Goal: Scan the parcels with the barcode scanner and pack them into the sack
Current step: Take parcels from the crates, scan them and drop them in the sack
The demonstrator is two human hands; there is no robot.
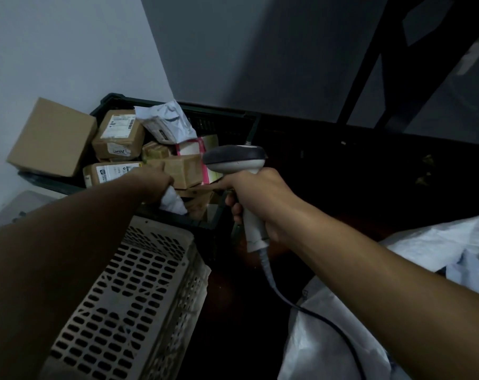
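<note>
Both hands crowd the crate's (234, 116) near edge, right hand (256, 196) gripping scanner (237, 160).

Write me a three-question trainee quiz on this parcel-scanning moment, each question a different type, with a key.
1. True or false: the right hand grips the barcode scanner by its handle.
2. What is the left hand holding? A) a white soft parcel B) a brown box C) nothing
3. Fill in: the parcels lie in a dark ____ against the wall.

Key: 1 true. 2 A. 3 crate. The white sack lies at lower right, beside the right arm, and the scanner's cable runs down over it.
</note>
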